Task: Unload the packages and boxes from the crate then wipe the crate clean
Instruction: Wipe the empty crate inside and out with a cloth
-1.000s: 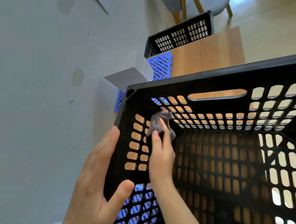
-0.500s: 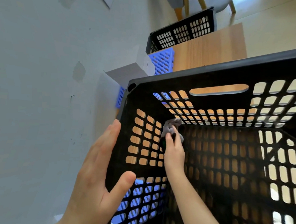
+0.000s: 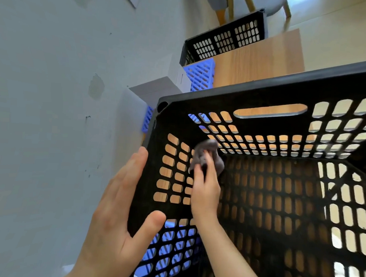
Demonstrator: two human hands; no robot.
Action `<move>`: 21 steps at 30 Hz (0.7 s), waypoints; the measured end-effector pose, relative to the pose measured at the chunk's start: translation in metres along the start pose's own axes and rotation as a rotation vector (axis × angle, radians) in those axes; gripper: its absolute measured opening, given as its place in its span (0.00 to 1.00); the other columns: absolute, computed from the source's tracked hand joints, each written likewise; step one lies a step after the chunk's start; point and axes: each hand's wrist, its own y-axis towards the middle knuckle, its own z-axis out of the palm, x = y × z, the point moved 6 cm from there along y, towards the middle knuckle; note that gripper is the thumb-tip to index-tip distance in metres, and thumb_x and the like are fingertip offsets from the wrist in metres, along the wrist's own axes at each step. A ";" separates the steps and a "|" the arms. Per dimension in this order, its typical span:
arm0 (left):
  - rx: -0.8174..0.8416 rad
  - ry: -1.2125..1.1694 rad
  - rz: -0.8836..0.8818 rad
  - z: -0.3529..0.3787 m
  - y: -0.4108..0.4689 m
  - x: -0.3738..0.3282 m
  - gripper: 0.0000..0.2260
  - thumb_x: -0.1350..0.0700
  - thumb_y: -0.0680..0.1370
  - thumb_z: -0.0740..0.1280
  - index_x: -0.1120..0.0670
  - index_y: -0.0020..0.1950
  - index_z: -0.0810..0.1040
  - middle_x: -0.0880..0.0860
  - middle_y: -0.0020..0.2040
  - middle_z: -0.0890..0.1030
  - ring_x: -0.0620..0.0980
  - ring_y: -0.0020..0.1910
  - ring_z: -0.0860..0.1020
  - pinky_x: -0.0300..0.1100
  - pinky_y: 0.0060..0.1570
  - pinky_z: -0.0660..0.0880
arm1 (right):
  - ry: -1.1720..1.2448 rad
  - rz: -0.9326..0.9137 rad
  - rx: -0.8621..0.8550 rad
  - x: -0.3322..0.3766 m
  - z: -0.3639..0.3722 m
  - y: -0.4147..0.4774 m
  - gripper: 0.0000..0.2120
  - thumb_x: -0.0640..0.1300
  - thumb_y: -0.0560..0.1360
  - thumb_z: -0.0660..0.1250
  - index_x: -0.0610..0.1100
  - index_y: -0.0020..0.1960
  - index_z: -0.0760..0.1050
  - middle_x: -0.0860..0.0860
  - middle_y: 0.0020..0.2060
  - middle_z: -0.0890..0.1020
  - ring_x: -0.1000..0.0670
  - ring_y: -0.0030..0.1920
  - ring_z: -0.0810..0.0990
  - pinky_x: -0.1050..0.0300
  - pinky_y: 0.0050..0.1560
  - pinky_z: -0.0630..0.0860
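Note:
A large black slotted crate (image 3: 266, 87) fills the right of the head view, and I look down into it with nothing lying inside. My left hand (image 3: 117, 220) lies flat with straight fingers against the outside of its left wall, thumb over the rim. My right hand (image 3: 206, 187) reaches inside and presses a crumpled grey cloth (image 3: 206, 156) against the inner left wall near the far corner, fingers over the cloth.
A grey wall (image 3: 51, 109) runs along the left. A white box (image 3: 157, 89) and a blue slotted crate (image 3: 201, 75) stand beyond the black crate on a wooden table (image 3: 264, 59). Another black crate (image 3: 226, 38) and chair legs (image 3: 231, 4) are farther back.
My right hand with the cloth slid deeper along the inner left wall toward the far corner, then came a little nearer again. My left hand stays on the outer wall.

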 end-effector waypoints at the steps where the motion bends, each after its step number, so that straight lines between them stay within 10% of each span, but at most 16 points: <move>1: -0.001 0.001 -0.005 0.000 0.000 0.000 0.33 0.41 0.74 0.60 0.46 0.78 0.58 0.42 0.75 0.65 0.44 0.74 0.65 0.44 0.65 0.70 | 0.005 0.151 -0.009 -0.015 -0.004 0.003 0.18 0.52 0.82 0.56 0.65 0.71 0.61 0.52 0.70 0.70 0.53 0.66 0.71 0.52 0.65 0.70; 5: 0.005 0.006 0.000 0.001 0.000 0.001 0.32 0.40 0.75 0.60 0.46 0.78 0.59 0.43 0.75 0.66 0.44 0.74 0.65 0.40 0.68 0.68 | 0.166 0.121 -0.029 0.011 0.004 0.002 0.17 0.55 0.81 0.56 0.67 0.69 0.64 0.57 0.63 0.73 0.57 0.57 0.74 0.62 0.53 0.72; 12: 0.028 0.030 0.053 0.003 0.002 0.001 0.33 0.35 0.78 0.56 0.52 0.78 0.59 0.46 0.77 0.63 0.47 0.75 0.63 0.40 0.71 0.62 | 0.070 -0.584 0.045 0.085 0.027 -0.022 0.20 0.47 0.81 0.58 0.52 0.73 0.66 0.58 0.73 0.68 0.57 0.75 0.62 0.50 0.72 0.63; 18: 0.040 0.049 0.044 0.002 0.002 0.002 0.32 0.42 0.75 0.61 0.46 0.78 0.60 0.43 0.77 0.62 0.42 0.76 0.61 0.33 0.71 0.58 | 0.018 0.244 -0.079 -0.016 -0.002 0.005 0.16 0.54 0.82 0.55 0.63 0.69 0.65 0.57 0.63 0.74 0.56 0.59 0.71 0.62 0.51 0.68; 21: 0.031 0.069 0.038 0.003 0.001 0.002 0.32 0.40 0.74 0.60 0.45 0.78 0.59 0.40 0.77 0.60 0.38 0.76 0.58 0.28 0.71 0.55 | 0.019 0.307 -0.109 -0.006 -0.007 0.009 0.16 0.52 0.82 0.55 0.56 0.69 0.70 0.50 0.66 0.73 0.55 0.57 0.70 0.58 0.54 0.69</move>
